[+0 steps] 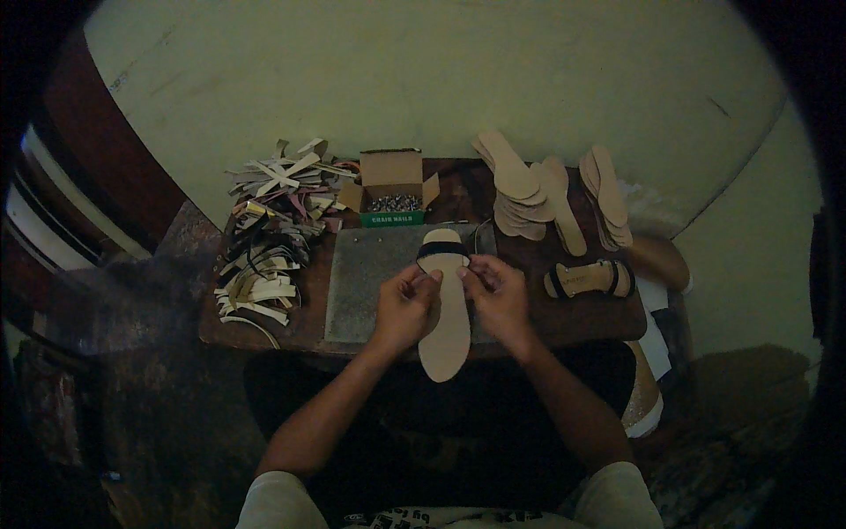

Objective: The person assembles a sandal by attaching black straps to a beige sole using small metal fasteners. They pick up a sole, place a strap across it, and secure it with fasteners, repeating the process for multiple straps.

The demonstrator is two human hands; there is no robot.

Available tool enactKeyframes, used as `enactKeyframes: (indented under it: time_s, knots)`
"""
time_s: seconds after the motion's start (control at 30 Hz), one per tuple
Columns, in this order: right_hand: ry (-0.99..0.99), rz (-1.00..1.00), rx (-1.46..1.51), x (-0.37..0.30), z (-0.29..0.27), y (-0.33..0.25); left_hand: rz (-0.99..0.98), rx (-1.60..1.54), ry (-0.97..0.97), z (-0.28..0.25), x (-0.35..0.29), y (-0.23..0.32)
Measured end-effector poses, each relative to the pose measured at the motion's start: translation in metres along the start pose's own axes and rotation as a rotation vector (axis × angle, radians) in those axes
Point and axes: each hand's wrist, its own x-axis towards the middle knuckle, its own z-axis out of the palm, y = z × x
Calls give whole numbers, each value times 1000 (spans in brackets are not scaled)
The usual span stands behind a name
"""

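Between my hands is a beige insole (448,331), its broad end toward me and overhanging the table's front edge. A dark strap (442,250) crosses its far end. My left hand (407,304) pinches the insole and strap at the left edge, thumb on top. On the opposite edge my right hand (498,295) grips the same pieces, thumb also on top. The fingers underneath are hidden. Beneath and beyond the insole lies a grey slab (366,291) on the table.
An open box of nails (392,218) stands behind the slab. Strap scraps (269,238) pile up at left. Stacked insoles (520,198) and more insoles (606,194) lie at the back right. A strapped sandal (589,279) sits near the right edge of the brown table (564,328). A wall (441,79) rises behind.
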Motion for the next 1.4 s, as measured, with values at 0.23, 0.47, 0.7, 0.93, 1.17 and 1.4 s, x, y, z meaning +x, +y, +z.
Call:
enactKeyframes:
  time_s: [0.23,0.47,0.7,0.93,1.17,1.4]
  knots:
    - [-44,110,118,10,-11,-16,-23,22,70,5,-2,14]
    - [-159,41,61,14,-17,-17,8,-67,8,3,2,7]
    - [-128,57,59,16,-20,-14,-87,90,-60,-4,2,12]
    - [-139,53,8,16,-21,-7,-66,-62,-33,6,-3,14]
    - [-159,167,107,16,-23,4,5,112,-4,0,2,-7]
    - [-128,-6,-7,7,-14,-30,120,50,79,11,-4,4]
